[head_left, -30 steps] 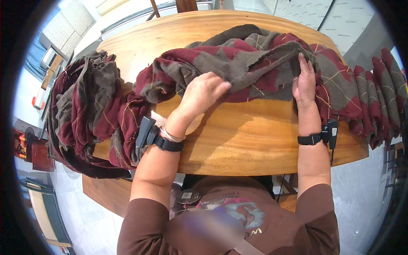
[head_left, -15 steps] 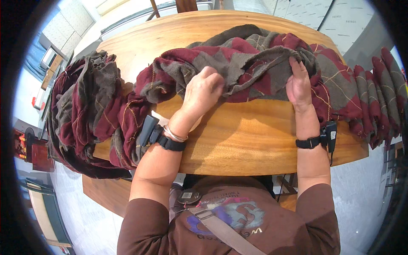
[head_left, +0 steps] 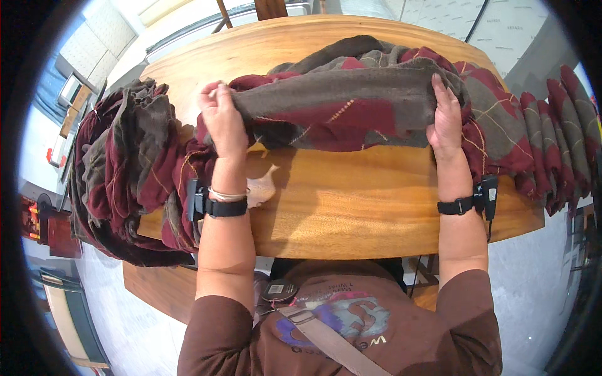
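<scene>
A grey and maroon argyle knit cloth is stretched sideways across the table, with a plain grey band along its far edge. At its left end, my left hand is closed on the cloth, fingertips pinched together. My right hand is at the other end, fingers pointing up and the cloth edge against its palm and thumb; the thumb is partly hidden. Behind the taut part lie more bunched folds of the same knit. A small pale scrap rests on the table beside my left forearm.
A crumpled heap of argyle knits hangs over the left end of the wooden table. At the right end, several folded argyle pieces lie side by side past the edge. A chair stands beyond the far side.
My left hand has moved left from the middle of the cloth to its left end. The bunched grey edge is now drawn out straight and flat. My right hand has barely moved.
</scene>
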Available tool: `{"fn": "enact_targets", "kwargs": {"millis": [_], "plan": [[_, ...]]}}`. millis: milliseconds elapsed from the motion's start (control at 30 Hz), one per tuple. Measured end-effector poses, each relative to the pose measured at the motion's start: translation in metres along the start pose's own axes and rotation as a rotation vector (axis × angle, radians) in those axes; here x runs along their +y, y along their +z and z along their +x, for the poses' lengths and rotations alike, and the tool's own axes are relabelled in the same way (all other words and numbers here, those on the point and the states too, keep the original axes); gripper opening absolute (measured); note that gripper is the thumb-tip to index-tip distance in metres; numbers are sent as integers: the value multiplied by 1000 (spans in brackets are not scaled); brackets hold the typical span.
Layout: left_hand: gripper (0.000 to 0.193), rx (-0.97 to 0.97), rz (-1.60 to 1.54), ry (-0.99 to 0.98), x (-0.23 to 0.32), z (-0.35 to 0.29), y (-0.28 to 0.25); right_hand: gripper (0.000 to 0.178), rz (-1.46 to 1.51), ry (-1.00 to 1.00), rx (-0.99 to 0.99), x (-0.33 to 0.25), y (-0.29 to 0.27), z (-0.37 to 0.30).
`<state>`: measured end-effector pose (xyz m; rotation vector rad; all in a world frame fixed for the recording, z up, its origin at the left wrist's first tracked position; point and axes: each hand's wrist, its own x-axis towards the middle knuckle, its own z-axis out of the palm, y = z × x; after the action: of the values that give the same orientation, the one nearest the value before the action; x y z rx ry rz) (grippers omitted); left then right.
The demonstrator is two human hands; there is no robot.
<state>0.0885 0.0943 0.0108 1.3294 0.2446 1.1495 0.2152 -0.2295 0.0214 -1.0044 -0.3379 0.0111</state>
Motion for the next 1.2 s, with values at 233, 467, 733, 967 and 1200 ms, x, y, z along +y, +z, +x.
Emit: {"fn": "enact_targets", "kwargs": {"millis": [233, 467, 733, 967, 1200], "plan": [[26, -130, 670, 255, -10, -10, 6, 25, -449, -7, -365, 3, 42, -40], [43, -627, 598, 744, 44, -81, 60, 26, -579, -42, -558, 13, 58, -62], [13, -618, 460, 257, 31, -86, 49, 28, -624, 42, -661, 20, 68, -69], [25, -447, 46, -110, 19, -60, 43, 29, -810, 359, -853, 8, 77, -74], [27, -900, -70, -267, 24, -71, 43, 20, -467, -47, -508, 28, 65, -67]]}}
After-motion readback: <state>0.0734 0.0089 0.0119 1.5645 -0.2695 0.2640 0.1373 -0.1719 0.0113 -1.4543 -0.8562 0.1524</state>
